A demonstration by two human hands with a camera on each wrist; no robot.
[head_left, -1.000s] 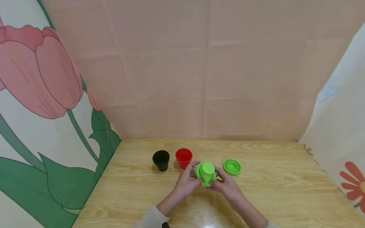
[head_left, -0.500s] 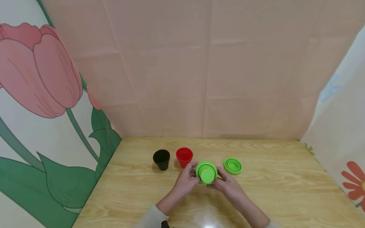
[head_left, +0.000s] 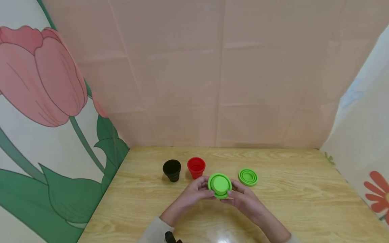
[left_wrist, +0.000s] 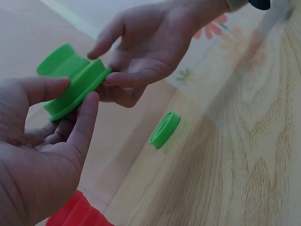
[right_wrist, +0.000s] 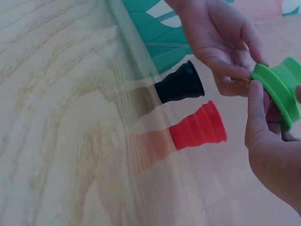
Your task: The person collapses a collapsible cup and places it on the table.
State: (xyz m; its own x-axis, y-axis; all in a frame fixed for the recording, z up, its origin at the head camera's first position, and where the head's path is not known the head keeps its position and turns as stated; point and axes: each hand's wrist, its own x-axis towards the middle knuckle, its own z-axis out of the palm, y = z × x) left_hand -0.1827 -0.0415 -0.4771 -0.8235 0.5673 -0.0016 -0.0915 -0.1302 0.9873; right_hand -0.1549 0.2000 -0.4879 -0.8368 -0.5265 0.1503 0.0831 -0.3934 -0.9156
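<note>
Table (head_left: 304, 195): wood
L hand (head_left: 197, 191) + R hand (head_left: 242, 196): hold green cup (head_left: 220, 185) at opp. sides, prob. to steady it

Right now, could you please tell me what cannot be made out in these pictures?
Inside of the held green cup: head view, hidden behind its own base.
Part of the red cup: left wrist view, cut off by the bottom edge.
Inner detail of the black cup: head view, too dark and small.
</note>
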